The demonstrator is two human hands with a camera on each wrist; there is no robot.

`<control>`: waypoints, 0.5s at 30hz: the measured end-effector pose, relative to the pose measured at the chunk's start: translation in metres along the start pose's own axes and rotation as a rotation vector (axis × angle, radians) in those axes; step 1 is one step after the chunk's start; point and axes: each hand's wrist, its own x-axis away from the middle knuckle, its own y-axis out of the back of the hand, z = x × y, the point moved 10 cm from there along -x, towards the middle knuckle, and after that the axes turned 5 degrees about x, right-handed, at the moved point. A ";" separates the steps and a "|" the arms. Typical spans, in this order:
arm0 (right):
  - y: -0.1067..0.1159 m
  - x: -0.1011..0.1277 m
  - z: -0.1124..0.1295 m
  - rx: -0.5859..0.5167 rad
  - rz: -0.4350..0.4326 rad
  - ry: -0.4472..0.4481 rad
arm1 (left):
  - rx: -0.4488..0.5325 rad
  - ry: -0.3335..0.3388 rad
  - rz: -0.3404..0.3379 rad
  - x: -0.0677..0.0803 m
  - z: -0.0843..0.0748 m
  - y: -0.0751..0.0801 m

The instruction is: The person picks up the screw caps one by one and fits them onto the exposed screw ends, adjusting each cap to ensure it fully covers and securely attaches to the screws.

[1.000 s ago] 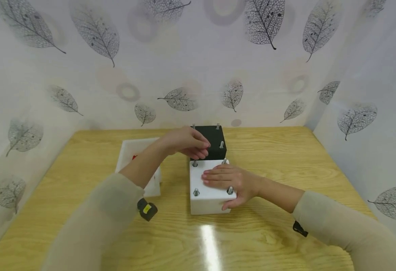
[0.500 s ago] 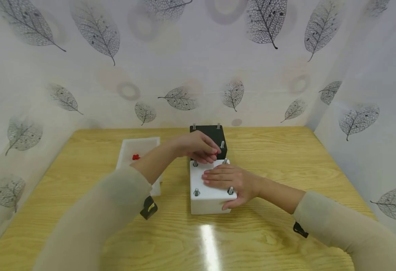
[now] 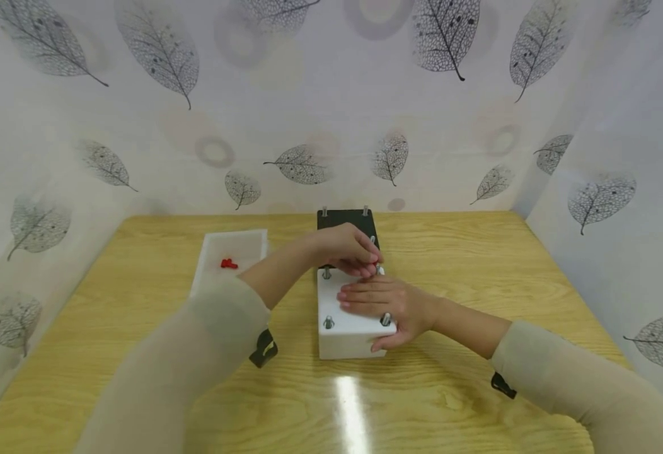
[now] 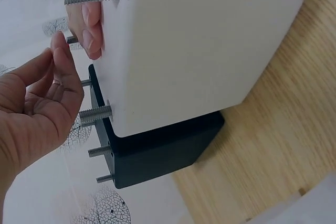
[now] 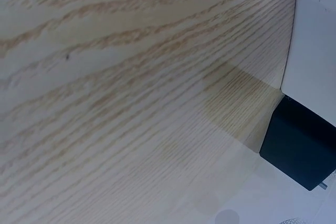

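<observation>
In the head view, a white block with threaded bolts upright at its top corners sits mid-table. The left hand reaches over its far edge. Thumb and forefinger pinch a small red piece, mostly hidden by the fingers, right at the far right bolt. Across the block's top lies the right hand, fingers straight, thumb down against the near right side. Seen by the left wrist camera, the pinching left hand meets the tip of a bolt, with the right fingertips on the white face beside it.
Directly behind the white block stands a black block, also with bolts on top. A shallow white tray lies left, partly covered by the left sleeve; small red pieces rest in it. A leaf-patterned curtain borders the wooden table.
The left hand has moved right and slightly nearer, from over the black block to the white block's far right bolt, with the red piece. The right hand has stayed in place.
</observation>
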 end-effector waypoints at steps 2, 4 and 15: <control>0.000 0.000 0.000 0.003 0.006 -0.001 | 0.003 -0.002 0.000 0.000 0.000 0.000; -0.001 0.000 0.000 0.002 0.009 -0.004 | 0.006 -0.003 0.005 0.000 -0.001 0.000; 0.000 -0.001 0.001 -0.014 -0.005 -0.006 | -0.008 -0.016 0.024 -0.003 -0.002 -0.003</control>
